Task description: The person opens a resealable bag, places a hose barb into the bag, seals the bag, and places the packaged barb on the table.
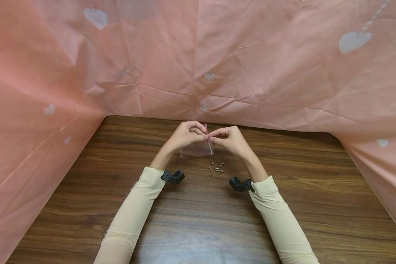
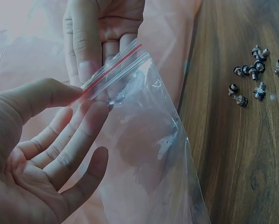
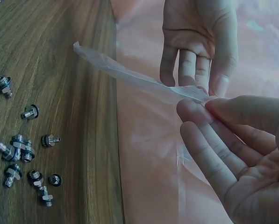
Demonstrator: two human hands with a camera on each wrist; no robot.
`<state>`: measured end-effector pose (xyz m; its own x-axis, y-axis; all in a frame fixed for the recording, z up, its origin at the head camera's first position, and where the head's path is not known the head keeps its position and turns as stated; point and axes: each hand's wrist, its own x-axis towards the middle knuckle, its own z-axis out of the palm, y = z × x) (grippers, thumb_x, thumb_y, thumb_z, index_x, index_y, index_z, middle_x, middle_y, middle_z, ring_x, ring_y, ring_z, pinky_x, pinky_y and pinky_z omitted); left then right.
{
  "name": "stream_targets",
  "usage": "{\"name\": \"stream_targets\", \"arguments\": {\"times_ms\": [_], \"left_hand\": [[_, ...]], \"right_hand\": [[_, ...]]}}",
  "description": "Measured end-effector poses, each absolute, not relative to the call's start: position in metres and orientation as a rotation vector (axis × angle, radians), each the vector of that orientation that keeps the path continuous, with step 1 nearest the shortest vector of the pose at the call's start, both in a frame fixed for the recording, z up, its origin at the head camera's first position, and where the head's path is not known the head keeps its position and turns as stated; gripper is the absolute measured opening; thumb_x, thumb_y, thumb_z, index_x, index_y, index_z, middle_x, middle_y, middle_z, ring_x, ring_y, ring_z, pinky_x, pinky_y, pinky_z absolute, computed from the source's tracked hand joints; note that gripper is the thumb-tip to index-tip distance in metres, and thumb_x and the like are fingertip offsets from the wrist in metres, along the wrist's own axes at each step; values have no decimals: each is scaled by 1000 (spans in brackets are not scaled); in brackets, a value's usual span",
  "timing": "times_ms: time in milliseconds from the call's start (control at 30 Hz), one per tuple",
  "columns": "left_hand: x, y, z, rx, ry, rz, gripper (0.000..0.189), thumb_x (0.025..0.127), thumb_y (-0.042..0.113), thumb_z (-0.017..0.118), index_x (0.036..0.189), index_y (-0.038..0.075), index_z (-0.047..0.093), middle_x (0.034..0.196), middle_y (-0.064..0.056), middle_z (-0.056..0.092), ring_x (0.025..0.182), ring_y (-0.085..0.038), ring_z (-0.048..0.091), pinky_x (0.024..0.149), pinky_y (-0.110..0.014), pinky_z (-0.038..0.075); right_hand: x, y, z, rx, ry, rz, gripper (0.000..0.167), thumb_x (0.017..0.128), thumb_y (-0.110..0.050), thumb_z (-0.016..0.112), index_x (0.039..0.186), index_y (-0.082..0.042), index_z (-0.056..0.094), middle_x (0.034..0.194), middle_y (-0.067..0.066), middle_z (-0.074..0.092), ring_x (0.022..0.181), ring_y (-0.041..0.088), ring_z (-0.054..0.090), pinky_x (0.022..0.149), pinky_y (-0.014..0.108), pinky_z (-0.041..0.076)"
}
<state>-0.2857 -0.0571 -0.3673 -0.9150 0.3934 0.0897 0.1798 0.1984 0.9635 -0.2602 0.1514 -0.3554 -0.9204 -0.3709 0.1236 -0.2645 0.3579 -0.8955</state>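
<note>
A clear zip-lock bag (image 2: pixel 144 135) with a red line along its zip hangs between my two hands above the table. My left hand (image 1: pixel 189 135) pinches the zip edge between thumb and fingertips, its other fingers loosely bent in the left wrist view. From the other side, my right hand (image 1: pixel 230 140) pinches the same edge with thumb and index finger, close against the left fingertips. In the right wrist view the bag (image 3: pixel 125 72) shows nearly edge-on. Small metal fittings (image 3: pixel 17 149) with dark rings lie loose on the wood below the hands.
The dark wood-grain table (image 1: pixel 198 212) stretches around the hands. A pink cloth (image 1: pixel 198 55) with white hearts hangs as a wall behind and along both sides. Black straps (image 1: pixel 173 177) sit at both wrists, over cream sleeves (image 1: pixel 128 220).
</note>
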Motion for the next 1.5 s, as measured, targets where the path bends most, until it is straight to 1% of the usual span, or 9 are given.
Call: {"name": "stream_targets", "arguments": {"times_ms": [300,500,667,933,1033,1167,1333,1433,1500], "left_hand": [[-285,-55,-367,547,2293,1804,19,86,13,80,98,4,67,83,-2,71,81,-15,69,77,-25,54],[-285,-56,-367,535,2275,1812,18,87,12,78,99,3,67,85,-4,72,83,-18,70,83,-33,56],[-286,-57,-368,521,2245,1831,18,88,9,77,100,2,67,84,-4,72,79,-14,70,85,-38,57],[-287,-57,-369,521,2232,1827,17,88,5,76,101,-1,67,84,-4,72,80,-16,71,89,-42,57],[-286,-57,-369,531,2219,1835,16,89,4,75,101,-2,67,83,-3,72,78,-13,71,86,-38,57],[-286,-57,-370,550,2200,1844,14,89,1,73,102,-3,67,82,-3,72,76,-12,71,80,-31,57],[-286,-57,-370,556,2183,1853,14,89,-1,72,102,-4,66,82,-3,71,76,-14,72,79,-29,58],[-286,-57,-370,552,2180,1853,15,89,-1,72,103,-5,66,82,-4,71,76,-13,72,78,-28,58],[-286,-57,-370,548,2180,1851,15,89,-2,72,103,-5,66,82,-4,71,76,-13,71,78,-28,58]], "right_hand": [[-258,150,-355,-566,2522,-1637,19,91,-3,72,106,8,75,103,26,75,83,7,72,76,30,60],[-258,151,-354,-571,2532,-1648,18,92,-4,71,105,8,75,102,26,75,82,8,72,75,30,61],[-258,151,-354,-582,2518,-1662,19,93,-5,71,106,9,75,101,26,75,84,11,74,73,25,60],[-258,151,-356,-572,2494,-1673,20,92,-5,71,107,9,74,104,26,75,81,3,71,71,18,57],[-258,150,-357,-578,2506,-1666,19,92,-5,71,106,8,75,102,26,75,81,3,72,70,18,56],[-258,150,-359,-598,2494,-1686,20,93,-6,71,106,9,75,100,25,76,81,7,74,75,29,61],[-259,150,-360,-609,2482,-1707,20,94,-7,71,105,9,75,98,25,76,80,8,74,81,45,60],[-259,150,-359,-602,2475,-1706,19,93,-6,70,105,10,74,99,27,75,80,7,74,82,47,60],[-259,149,-358,-594,2473,-1707,19,93,-5,70,105,10,74,99,27,75,79,6,73,80,43,60]]}}
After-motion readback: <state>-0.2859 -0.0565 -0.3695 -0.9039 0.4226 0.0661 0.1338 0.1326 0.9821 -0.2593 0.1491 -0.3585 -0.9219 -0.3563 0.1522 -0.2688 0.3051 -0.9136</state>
